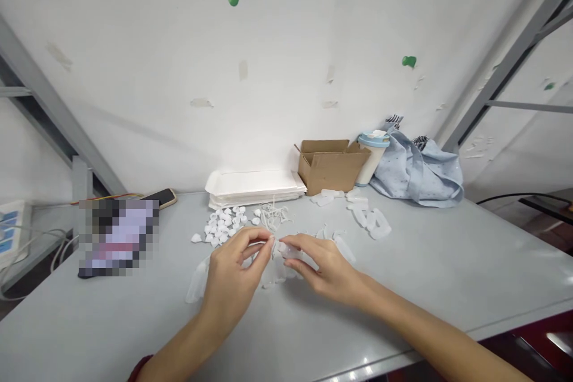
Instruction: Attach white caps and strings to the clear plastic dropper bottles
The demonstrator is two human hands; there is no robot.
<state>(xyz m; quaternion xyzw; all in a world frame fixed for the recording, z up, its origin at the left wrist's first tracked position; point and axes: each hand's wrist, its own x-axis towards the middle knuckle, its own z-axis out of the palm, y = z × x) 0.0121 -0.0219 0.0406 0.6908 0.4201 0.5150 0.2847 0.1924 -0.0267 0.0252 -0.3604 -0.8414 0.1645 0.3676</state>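
My right hand [329,262] grips a small translucent plastic piece [290,251], like a short tube or bottle, between thumb and fingers. Close to that piece's left end, the thumb and fingertips of my left hand [237,268] are pinched together; what they hold is too small to make out. Just beyond the left hand lies a heap of small white caps [219,225]. Behind the fingertips sits a tangle of thin whitish strings [274,215]. More translucent plastic pieces lie under and around both hands, one of them [197,282] left of my left wrist.
Along the wall stand a stack of flat white trays [257,184], an open cardboard box [333,170], a lidded cup [370,158] and a light blue cloth bag [418,170]. Clear plastic pieces [370,221] lie right of centre. A phone [165,197] lies at the left.
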